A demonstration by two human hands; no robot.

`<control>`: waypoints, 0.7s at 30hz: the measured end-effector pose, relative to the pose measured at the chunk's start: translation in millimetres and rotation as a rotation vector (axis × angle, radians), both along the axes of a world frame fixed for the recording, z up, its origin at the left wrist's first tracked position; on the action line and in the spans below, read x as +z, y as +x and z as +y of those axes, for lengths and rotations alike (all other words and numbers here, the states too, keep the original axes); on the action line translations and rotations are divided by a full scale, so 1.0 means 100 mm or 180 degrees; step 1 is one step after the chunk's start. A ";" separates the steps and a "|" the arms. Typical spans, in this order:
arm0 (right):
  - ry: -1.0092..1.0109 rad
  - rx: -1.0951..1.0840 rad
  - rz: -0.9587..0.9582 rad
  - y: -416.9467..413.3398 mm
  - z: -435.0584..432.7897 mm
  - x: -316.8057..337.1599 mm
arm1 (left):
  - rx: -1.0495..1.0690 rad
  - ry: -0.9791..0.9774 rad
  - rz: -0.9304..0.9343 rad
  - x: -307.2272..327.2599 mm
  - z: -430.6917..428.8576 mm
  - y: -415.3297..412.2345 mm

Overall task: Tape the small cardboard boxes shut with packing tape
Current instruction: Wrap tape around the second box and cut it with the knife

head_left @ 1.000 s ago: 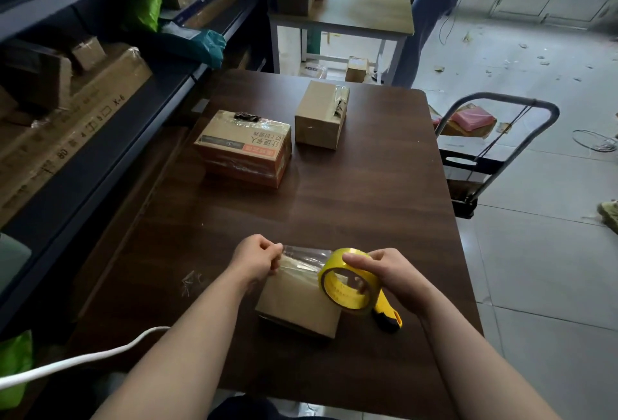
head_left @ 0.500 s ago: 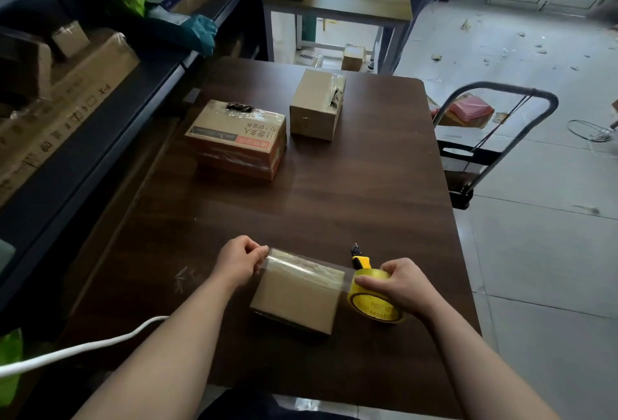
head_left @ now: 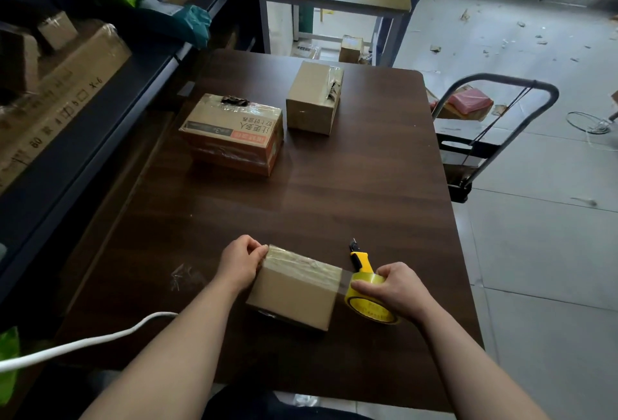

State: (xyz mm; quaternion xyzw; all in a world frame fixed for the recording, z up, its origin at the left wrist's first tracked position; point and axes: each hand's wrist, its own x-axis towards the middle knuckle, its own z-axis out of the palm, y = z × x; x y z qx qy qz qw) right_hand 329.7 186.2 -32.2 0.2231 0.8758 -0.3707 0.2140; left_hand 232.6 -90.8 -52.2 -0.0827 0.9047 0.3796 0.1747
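Head view, near edge of table (head_left: 334, 205): small cardboard box (head_left: 294, 296); left hand (head_left: 239, 264) pinches tape strip (head_left: 301, 260) against its left edge; right hand (head_left: 394, 291) grips yellow tape roll (head_left: 366, 307), red print unreadable. Farther: printed carton (head_left: 234, 133), Chinese characters; shelf carton (head_left: 67, 85) marked "X-6".

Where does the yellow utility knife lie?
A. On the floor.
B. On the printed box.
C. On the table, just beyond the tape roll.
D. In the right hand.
C: the utility knife lies on the table, past the tape roll that the right hand grips.
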 end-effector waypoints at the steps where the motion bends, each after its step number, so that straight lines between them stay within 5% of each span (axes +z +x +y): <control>1: 0.0023 -0.0007 -0.0022 0.00 -0.01 -0.01 | -0.0051 -0.0034 0.0023 -0.01 0.01 0.02; 10: 0.0033 -0.0091 -0.0105 0.08 -0.06 -0.13 | -0.0403 -0.0813 0.0268 -0.08 0.02 0.18; 16: 0.0065 -0.0084 -0.0097 0.10 -0.09 -0.11 | -0.0384 -0.0897 0.1258 0.07 0.26 0.31; 21: 0.0089 -0.0091 -0.0108 0.11 -0.16 -0.10 | -0.1241 -0.1277 0.0654 -0.02 0.48 0.60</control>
